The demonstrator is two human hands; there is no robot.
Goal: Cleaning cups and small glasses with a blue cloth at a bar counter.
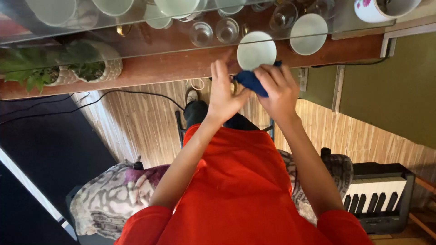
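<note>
A round white cup (256, 50) sits at the edge of a glass shelf (136, 38), just above both raised hands. My right hand (278, 90) is closed on a dark blue cloth (250, 81) and presses it under the cup. My left hand (225, 93) is beside it, fingers pointing up along the cup's left side and thumb against the cloth. How much of the cup it grips is partly hidden. My arms come up from a red shirt (240, 195).
The glass shelf carries several white cups (309, 34) and clear glasses (201, 32) over a wooden ledge (172, 66). Two potted plants (91, 68) stand at the left. A patterned throw (109, 195), a keyboard (377, 195), a wooden floor and a dark rug lie below.
</note>
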